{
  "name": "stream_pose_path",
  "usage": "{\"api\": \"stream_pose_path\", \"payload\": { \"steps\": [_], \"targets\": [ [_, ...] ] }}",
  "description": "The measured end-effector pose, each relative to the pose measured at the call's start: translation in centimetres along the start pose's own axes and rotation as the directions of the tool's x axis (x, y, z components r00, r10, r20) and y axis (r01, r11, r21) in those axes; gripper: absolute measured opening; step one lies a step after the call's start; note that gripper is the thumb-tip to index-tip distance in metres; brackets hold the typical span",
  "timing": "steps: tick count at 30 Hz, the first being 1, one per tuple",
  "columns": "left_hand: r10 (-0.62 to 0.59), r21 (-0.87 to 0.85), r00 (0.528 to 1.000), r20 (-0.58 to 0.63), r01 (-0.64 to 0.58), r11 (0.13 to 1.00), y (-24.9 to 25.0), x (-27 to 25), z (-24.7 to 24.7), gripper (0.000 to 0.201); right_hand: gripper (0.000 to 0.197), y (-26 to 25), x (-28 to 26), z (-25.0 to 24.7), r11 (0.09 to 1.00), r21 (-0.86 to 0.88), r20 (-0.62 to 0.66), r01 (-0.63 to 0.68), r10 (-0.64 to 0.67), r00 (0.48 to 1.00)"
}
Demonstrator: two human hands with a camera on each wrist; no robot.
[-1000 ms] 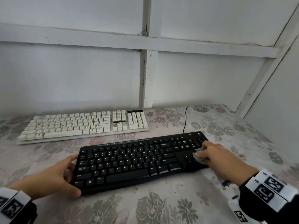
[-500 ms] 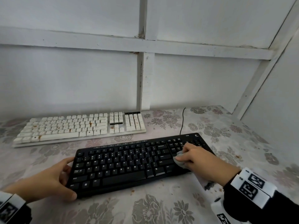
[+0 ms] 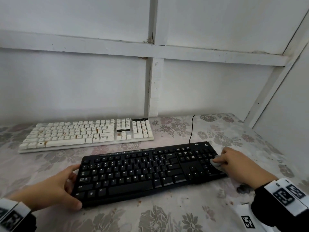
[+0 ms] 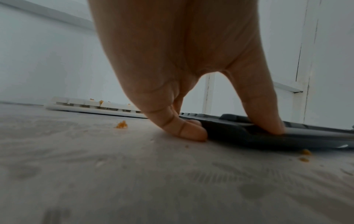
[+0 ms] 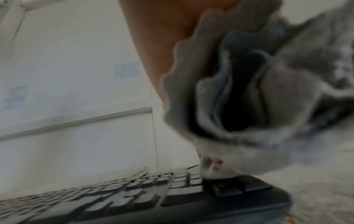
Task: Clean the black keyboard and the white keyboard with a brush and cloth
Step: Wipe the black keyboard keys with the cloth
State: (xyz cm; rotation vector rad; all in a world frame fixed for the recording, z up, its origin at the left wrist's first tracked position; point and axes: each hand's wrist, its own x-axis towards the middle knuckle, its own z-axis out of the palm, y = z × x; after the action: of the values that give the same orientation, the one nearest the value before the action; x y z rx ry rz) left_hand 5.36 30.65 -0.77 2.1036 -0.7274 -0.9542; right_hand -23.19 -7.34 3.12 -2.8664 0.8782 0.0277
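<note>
- The flat black plastic keyboard lies on the table just in front of me, its long axis running left to right and tilted a little, with the right end farther from me.
- My crumpled grey cloth sits on the number pad at that right end, so the unwiped keys stretch away to the left of it along the long axis.
- My right hand is bunched round the cloth, fingers curled and pressing it on the keys.
- My left hand clamps the keyboard's left end, thumb on its front corner and fingers hooked on its left edge.
- I judge the next wipe should run leftward; the right hand is the nearer one.
- The dirty white keyboard lies behind, parallel, with orange stains.
- Orange crumbs dot the flowered tablecloth.
- I see no brush.
</note>
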Motion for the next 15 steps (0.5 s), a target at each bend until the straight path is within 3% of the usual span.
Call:
{"api": "stream_pose_path", "payload": {
  "steps": [5,9,15],
  "targets": [
    [-0.001,-0.033,1.0,0.0,0.001,0.999,-0.2,0.0,0.0,0.138,0.023,-1.7,-0.2,1.1,0.987,0.112,0.03,0.114,-0.118,0.993],
    [0.001,-0.026,1.0,-0.002,-0.001,1.0,-0.3,0.0,0.0,0.136,0.025,0.4,0.1,0.5,0.996,0.081,0.021,0.043,-0.045,0.999],
    [0.006,0.005,1.0,0.005,-0.006,1.0,0.3,-0.2,0.0,0.135,0.021,4.6,0.7,0.4,0.979,-0.046,0.042,-0.198,0.2,0.979]
  ]
}}
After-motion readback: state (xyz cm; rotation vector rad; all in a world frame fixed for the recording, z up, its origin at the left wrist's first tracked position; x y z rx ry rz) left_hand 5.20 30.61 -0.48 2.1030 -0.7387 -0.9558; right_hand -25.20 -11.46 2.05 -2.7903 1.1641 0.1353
